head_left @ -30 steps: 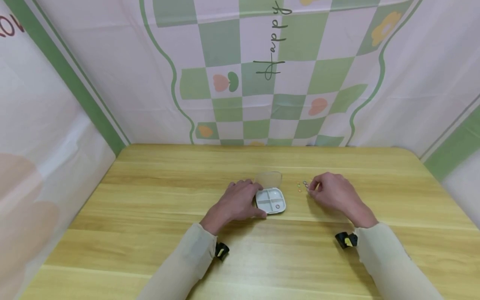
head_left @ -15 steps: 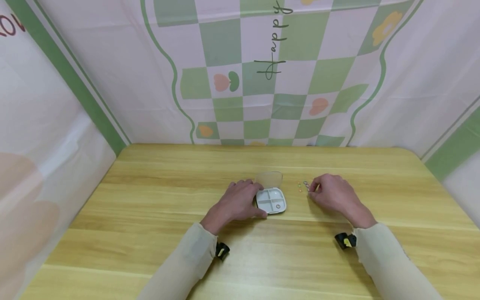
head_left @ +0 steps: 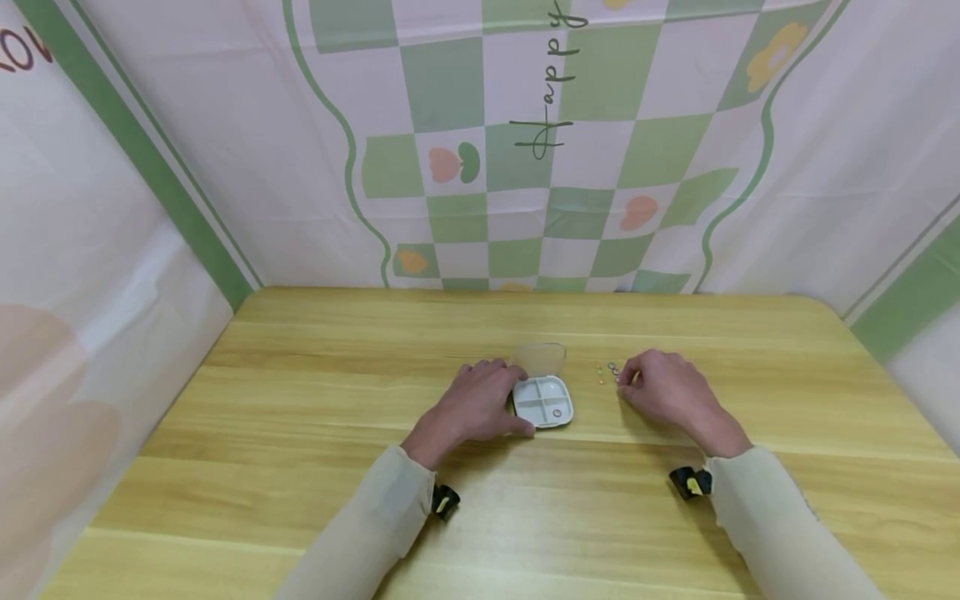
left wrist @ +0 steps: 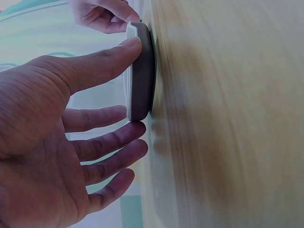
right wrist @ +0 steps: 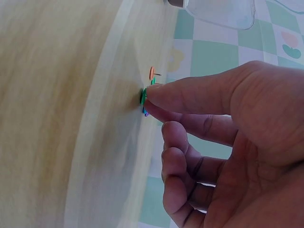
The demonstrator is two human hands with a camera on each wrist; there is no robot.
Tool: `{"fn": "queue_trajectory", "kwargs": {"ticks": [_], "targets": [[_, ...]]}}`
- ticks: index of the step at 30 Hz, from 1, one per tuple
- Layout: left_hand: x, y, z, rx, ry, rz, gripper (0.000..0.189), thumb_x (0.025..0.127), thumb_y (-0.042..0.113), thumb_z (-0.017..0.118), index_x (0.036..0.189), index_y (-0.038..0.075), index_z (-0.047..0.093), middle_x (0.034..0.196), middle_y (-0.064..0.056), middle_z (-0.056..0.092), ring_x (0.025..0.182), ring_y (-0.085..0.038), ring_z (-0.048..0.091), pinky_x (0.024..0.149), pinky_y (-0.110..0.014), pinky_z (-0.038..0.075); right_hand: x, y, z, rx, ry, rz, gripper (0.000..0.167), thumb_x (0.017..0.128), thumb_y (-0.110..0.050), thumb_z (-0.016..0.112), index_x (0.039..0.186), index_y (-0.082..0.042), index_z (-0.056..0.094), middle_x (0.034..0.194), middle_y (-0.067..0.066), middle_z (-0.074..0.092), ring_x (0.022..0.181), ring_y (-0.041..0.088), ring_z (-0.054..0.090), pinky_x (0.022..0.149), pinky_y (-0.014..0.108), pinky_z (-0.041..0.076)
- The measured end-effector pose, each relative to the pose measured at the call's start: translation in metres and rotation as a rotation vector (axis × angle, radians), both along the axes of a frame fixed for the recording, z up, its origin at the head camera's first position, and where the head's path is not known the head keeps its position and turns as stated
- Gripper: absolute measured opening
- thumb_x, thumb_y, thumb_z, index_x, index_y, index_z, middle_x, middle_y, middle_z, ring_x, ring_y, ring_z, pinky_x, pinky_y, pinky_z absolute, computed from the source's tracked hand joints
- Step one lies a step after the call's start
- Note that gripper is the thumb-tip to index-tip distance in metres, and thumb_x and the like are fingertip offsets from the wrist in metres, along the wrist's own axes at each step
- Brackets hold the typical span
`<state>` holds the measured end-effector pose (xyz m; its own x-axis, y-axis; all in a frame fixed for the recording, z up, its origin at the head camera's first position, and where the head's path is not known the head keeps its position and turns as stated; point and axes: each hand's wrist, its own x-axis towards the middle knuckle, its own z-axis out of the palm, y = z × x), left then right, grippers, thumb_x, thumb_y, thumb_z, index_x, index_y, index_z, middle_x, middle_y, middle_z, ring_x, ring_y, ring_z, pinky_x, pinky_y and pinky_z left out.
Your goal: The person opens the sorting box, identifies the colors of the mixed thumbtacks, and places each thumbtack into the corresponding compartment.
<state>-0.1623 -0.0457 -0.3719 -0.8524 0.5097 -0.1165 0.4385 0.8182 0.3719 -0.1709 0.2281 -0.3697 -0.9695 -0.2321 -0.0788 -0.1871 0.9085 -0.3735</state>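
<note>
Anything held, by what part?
Left hand holds the compartment case by its outer sides. Right hand appears to pinch a green tack; the gripped part is hidden.

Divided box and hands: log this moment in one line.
left hand: holds box; right hand: pinches green tack; lid: open; one small piece: inside

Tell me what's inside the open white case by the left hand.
One small round item lies in the near right compartment of the white case, too small to identify. Nothing shows in the other three. The left hand partly covers its far left corner.
</note>
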Motion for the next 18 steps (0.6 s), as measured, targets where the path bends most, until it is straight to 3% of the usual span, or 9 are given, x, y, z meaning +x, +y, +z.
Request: {"fn": "queue_trajectory", "kwargs": {"ticks": [11, 18], "targets": [[-0.0015, 0.0002, -0.0022, -0.004, 0.011, -0.008, 0.072, 0.081, 0.046, 0.085, 0.138, 0.01, 0.059, 0.127, -0.005, 0.061, 0.112, -0.023, 0.056, 0.102, -0.046, 0.039, 0.0007, 0.0005, 0.0011, -0.014, 0.011, 0.015, 0.008, 0.093, -0.013, 0.07, 0.088, -0.008, 0.074, 0.083, 0.003, 0.068, 0.068, 0.018, 0.055, 0.062, 0.038, 0.045], [-0.0017, 0.0002, -0.0013, -0.011, 0.009, -0.004, 0.073, 0.081, 0.047, 0.085, 0.139, 0.011, 0.059, 0.13, -0.005, 0.061, 0.116, -0.023, 0.055, 0.103, -0.046, 0.039, -0.0009, -0.0001, 0.0026, -0.062, 0.01, 0.024, 0.009, 0.094, -0.011, 0.068, 0.095, -0.006, 0.075, 0.077, 0.001, 0.062, 0.067, 0.018, 0.05, 0.061, 0.035, 0.039]]}}
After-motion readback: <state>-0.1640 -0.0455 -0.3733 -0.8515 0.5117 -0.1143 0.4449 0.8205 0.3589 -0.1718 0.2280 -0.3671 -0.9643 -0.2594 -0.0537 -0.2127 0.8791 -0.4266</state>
